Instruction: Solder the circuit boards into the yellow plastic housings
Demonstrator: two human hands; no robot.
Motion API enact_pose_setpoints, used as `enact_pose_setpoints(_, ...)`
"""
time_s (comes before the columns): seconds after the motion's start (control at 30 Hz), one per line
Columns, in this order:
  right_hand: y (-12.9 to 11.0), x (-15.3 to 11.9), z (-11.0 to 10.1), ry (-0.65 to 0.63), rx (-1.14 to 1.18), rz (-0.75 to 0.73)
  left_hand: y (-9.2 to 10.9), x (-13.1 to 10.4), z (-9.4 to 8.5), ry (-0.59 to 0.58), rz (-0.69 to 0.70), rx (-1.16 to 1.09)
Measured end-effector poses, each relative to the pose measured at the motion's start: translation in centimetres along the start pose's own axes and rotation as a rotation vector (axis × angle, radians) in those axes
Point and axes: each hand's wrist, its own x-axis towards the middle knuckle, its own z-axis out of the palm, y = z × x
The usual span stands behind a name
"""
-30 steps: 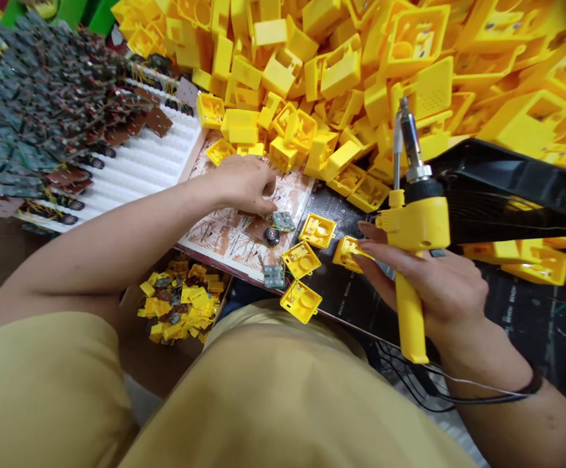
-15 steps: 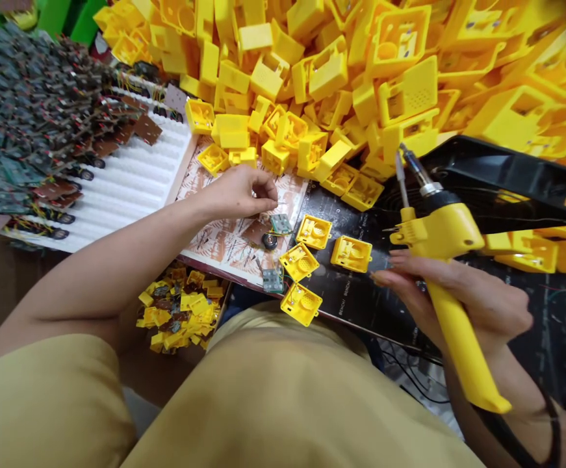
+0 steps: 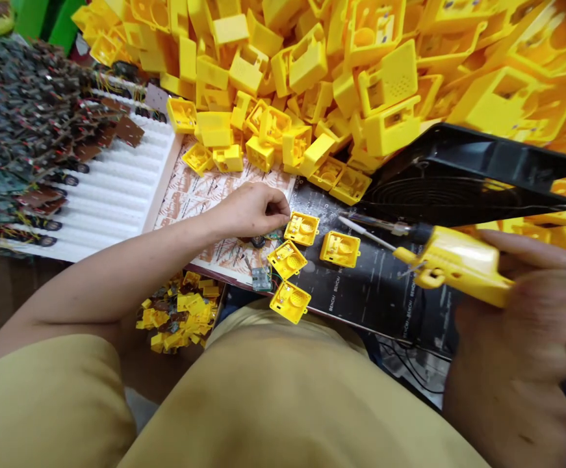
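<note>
My right hand [image 3: 521, 351] grips a yellow soldering gun [image 3: 463, 260] by its handle, the metal tip pointing left above the black mat. My left hand [image 3: 256, 209] is closed in a pinch at the left edge of a small yellow plastic case [image 3: 307, 229]; whatever is between its fingertips is too small to make out. Below that case lie two more open cases, one in the middle [image 3: 287, 260] and one lower down [image 3: 290, 301]. Another case [image 3: 340, 249] lies to their right. A green circuit board [image 3: 262, 278] sits beside them, and a small black round part [image 3: 258, 241] is partly hidden under my left hand.
A large heap of yellow cases [image 3: 277, 65] fills the back. Wired circuit boards [image 3: 29, 117] are piled on a white ridged tray [image 3: 121, 188] at the left. A black fan-like frame [image 3: 424, 188] leans at the right. Below the table edge is a box of yellow pieces [image 3: 185, 312].
My left hand has moved right and slightly down, to the nearest case. The soldering gun has swung from pointing up to pointing left, with its tip lower. The view has shifted slightly.
</note>
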Motion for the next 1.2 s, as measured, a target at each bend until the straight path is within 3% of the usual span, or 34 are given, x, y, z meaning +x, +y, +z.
enact_pose_setpoints(0.1, -1.8, -0.2, -0.3, -0.147, -0.023, 0.033, 0.9, 0.2, -0.2, 0.013, -0.035, 0.051)
enact_pose_setpoints(0.23, -2.3, -0.5, -0.2, -0.412, -0.057, -0.222, 1.8, 0.5, -0.2, -0.008, -0.087, 0.159)
enact_pose_setpoints(0.33, -2.0, -0.5, 0.5, -0.495, -0.038, -0.337, 1.9, 0.6, 0.0, -0.003, -0.092, 0.184)
enact_pose_setpoints(0.73, -3.4, 1.1, 1.9, -0.606, -0.144, -0.585, 1.3, 1.0, 0.6, 0.023, 0.000, 0.306)
enact_pose_setpoints(0.83, -3.5, 1.1, 1.2, -0.643, -0.149, -0.531, 1.2, 1.1, 0.7, 0.031, 0.011, 0.318)
enact_pose_setpoints(1.0, -3.2, 0.4, -0.5, -0.590, -0.191, -0.341, 1.2, 1.1, 0.6, 0.034, 0.025, 0.367)
enact_pose_setpoints(1.1, -3.0, 0.2, -0.9, -0.631, -0.195, -0.327, 1.4, 1.1, 0.5, 0.019, 0.002, 0.382)
enact_pose_setpoints(1.2, -2.8, 0.4, -0.5, -0.594, -0.168, -0.369, 1.7, 1.1, 0.4, 0.013, -0.008, 0.385)
